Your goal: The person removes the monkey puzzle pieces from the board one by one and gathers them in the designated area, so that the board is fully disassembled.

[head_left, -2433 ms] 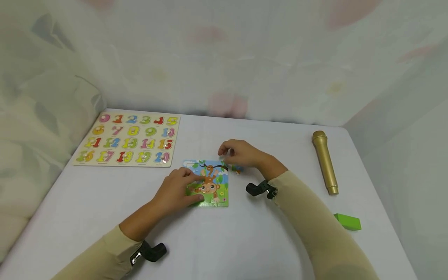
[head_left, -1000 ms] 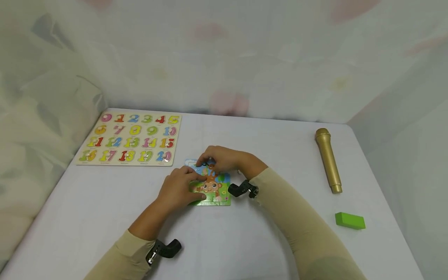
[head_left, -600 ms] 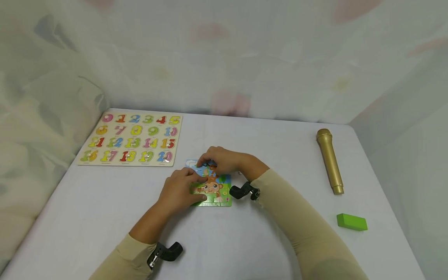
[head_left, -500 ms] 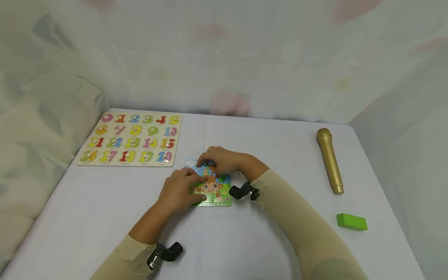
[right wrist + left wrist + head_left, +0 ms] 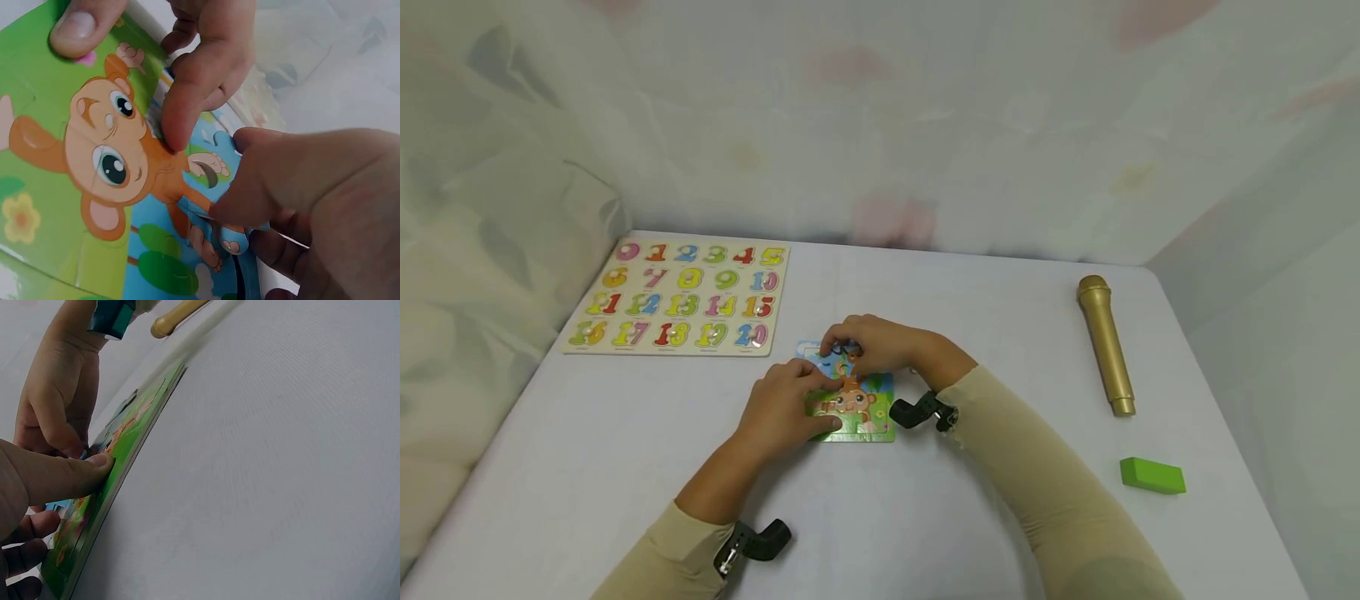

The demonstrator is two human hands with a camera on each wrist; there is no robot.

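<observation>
A square jigsaw puzzle [image 5: 872, 417] with a cartoon monkey lies flat on the white table. My left hand [image 5: 782, 408] rests over its left side, the thumb pressing the green lower border and the index fingertip on the picture. In the right wrist view that index finger [image 5: 187, 106] touches the picture near the monkey's body. My right hand [image 5: 880, 343] reaches over the puzzle's upper part. Its thumb and index finger pinch a blue jigsaw piece [image 5: 220, 145], slightly raised among its neighbours. My fingers hide part of that piece.
A board of number pieces [image 5: 673, 300] lies at the back left. To the right are a gold toy microphone [image 5: 1107, 346] and a green block [image 5: 1152, 475]. A cloth wall [image 5: 880, 167] rises behind the table [image 5: 880, 517].
My right hand has moved left from beside the puzzle to over its upper part. Over the last second both hands have stayed nearly still, the left on the puzzle throughout.
</observation>
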